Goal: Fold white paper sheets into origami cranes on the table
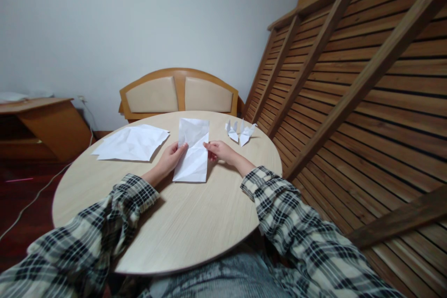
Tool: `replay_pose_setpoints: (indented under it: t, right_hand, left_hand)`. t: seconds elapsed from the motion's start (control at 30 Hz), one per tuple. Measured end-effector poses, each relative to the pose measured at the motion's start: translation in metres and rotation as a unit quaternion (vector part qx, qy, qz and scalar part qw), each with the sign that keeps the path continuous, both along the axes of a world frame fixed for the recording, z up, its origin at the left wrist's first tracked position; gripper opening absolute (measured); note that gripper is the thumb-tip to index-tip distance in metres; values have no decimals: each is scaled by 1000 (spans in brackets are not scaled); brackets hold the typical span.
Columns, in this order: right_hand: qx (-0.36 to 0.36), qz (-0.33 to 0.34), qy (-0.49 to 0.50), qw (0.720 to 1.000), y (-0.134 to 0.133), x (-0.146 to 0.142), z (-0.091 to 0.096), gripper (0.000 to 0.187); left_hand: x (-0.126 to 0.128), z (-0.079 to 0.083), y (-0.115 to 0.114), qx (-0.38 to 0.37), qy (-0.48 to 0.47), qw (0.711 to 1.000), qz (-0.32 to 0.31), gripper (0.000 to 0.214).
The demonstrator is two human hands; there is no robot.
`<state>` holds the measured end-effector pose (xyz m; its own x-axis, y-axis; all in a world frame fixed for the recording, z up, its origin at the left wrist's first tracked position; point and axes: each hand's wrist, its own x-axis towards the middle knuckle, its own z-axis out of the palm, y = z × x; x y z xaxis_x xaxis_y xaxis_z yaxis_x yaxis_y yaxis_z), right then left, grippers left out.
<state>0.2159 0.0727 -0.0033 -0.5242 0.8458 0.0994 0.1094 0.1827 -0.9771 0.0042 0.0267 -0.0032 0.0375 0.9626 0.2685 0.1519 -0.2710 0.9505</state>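
A white folded sheet of paper [192, 163], a tall rectangle with crease lines across it, is held between my two hands over the table. My left hand [170, 157] grips its left edge, thumb on the front face. On the opposite edge, my right hand [220, 151] pinches the paper between thumb and fingers. The fingers behind the sheet are partly hidden. Two folded paper cranes [246, 133] stand close together beyond my right hand. Left of my left hand lies a small pile of creased white paper sheets [134, 142].
The round pale wooden table [209, 223] reaches close to my body. A wooden headboard [179, 72] stands behind it, and a slatted wooden frame [349, 102] leans along the right. At left are a wooden desk [52, 121] and a cable [42, 191] on the floor.
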Motion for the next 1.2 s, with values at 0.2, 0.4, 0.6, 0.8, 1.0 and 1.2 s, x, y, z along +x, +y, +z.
replay_pose_setpoints:
  t: [0.2, 0.4, 0.6, 0.8, 1.0, 1.2]
  right_hand:
    - [5, 32, -10, 999, -1, -4, -9, 53]
    - [115, -39, 18, 992, 4, 1, -7, 49]
    - [132, -55, 29, 989, 7, 1, -7, 46]
    - [141, -40, -8, 989, 5, 1, -6, 47]
    - [153, -16, -42, 987, 2, 1, -4, 47]
    - [152, -11, -61, 986, 0, 2, -2, 47]
  left_hand:
    - [0, 2, 1, 21, -8, 1000, 12, 32]
    - [0, 2, 1, -7, 14, 999, -43, 33]
    - [-2, 0, 2, -5, 25, 999, -45, 26]
    - [-5, 0, 6, 13, 11, 1000, -9, 25]
    - [-7, 0, 7, 40, 4, 999, 32, 29]
    - [-9, -6, 14, 49, -22, 997, 48, 28]
